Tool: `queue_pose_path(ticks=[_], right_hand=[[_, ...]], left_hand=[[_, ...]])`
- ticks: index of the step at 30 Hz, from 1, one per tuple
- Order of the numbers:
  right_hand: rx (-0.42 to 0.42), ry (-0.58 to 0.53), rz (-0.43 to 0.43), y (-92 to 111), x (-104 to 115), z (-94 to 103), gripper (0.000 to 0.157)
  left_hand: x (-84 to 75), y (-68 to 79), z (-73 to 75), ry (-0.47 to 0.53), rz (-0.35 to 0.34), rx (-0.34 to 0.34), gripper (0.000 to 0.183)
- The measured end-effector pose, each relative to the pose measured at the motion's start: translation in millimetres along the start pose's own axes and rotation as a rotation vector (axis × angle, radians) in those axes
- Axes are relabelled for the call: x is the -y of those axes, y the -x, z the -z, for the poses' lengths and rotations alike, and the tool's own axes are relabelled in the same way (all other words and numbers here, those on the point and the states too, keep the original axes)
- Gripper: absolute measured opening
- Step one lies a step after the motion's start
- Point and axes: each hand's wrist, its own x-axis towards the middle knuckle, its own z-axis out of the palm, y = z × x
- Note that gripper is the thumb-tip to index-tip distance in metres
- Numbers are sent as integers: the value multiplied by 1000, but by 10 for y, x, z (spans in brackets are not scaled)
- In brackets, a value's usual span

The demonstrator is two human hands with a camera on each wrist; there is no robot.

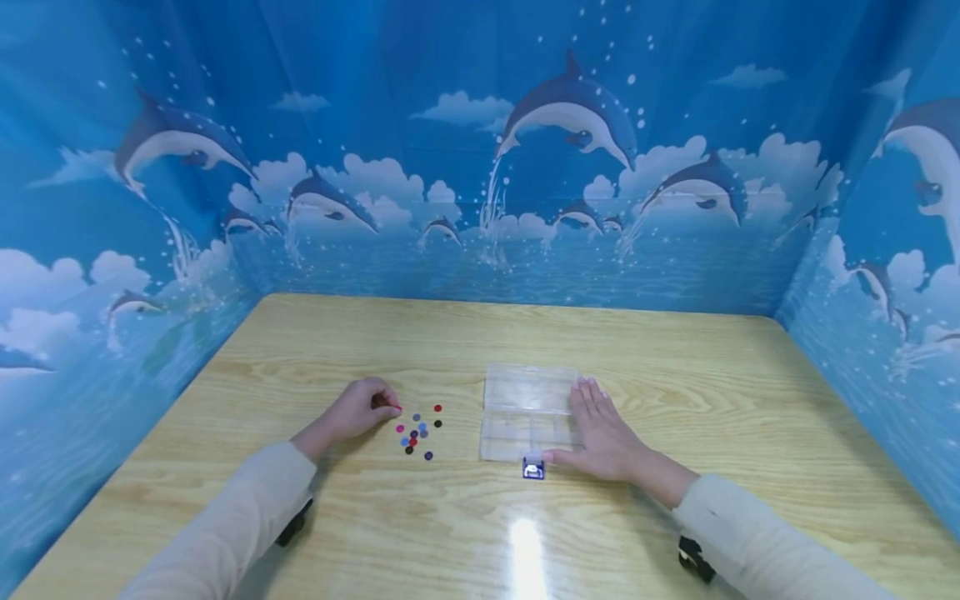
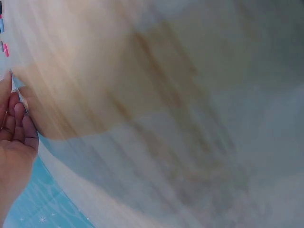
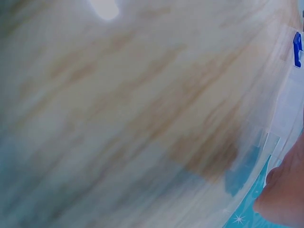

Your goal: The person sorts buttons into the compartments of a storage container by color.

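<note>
Several small round buttons [image 1: 413, 434] in red, pink, blue, black and purple lie loosely scattered on the table. At their left edge my left hand [image 1: 365, 408] pinches a small red button [image 1: 398, 408] between thumb and fingertips. A clear plastic compartment box [image 1: 506, 428] lies with its lid folded back, away from me. My right hand [image 1: 604, 435] rests along the box's right side, fingers straight, thumb near its front edge. A blue-and-white tag [image 1: 533, 468] sits at that front edge. In the left wrist view the left hand [image 2: 18, 137] shows at the edge, what it pinches unclear.
The wood-grain table [image 1: 637, 358] is bordered by a blue curtain [image 1: 420, 200] printed with dolphins at the back and both sides. A bright light reflection falls on the table in front of the box.
</note>
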Motion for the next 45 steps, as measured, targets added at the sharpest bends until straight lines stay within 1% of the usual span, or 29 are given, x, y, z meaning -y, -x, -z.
queue_pose_path(ticks=[5, 12, 16, 22, 28, 32, 37, 45], right_hand=[[-1, -4, 1, 2, 1, 5, 107], [-10, -4, 2, -1, -1, -3, 107], [-19, 6, 5, 0, -18, -15, 108], [-28, 21, 8, -1, -33, -31, 109], [-28, 38, -4, 3, -21, -22, 109], [-34, 38, -16, 9, -8, -11, 111], [-42, 49, -30, 12, 8, -9, 113], [-37, 67, -31, 21, 10, 5, 113]], left_hand=[[-8, -9, -7, -1, 12, 1, 6], [-19, -25, -36, 32, 9, -28, 5], [-61, -30, -34, 73, -12, -36, 7], [-140, -30, -55, 122, -26, -23, 8], [-207, -37, -102, 144, -62, -14, 6], [-239, -49, -130, 157, -69, -10, 5], [-268, -61, -155, 166, -48, 9, 6], [-322, -74, -182, 179, -36, -5, 7]])
